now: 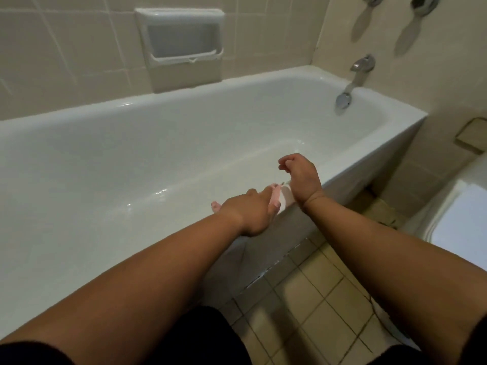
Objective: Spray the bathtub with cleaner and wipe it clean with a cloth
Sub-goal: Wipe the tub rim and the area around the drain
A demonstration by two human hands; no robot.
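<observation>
The white bathtub [342, 177] runs from left to far right, and its floor gleams wet. My left hand [253, 212] lies on the near rim with straight fingers, pressing a pink cloth [275, 196]. Only small pink bits of the cloth show, past the fingertips and by the wrist. My right hand [300, 177] hovers just right of it over the rim, fingers loosely curled, with nothing plainly in it. No spray bottle is in view.
A chrome spout [362, 64] and overflow plate [343, 100] sit at the tub's far right end, with two tap handles [369, 11] above. A recessed soap dish [181, 35] is in the tiled back wall. Tiled floor [316, 299] lies at lower right, beside a white fixture [458, 222].
</observation>
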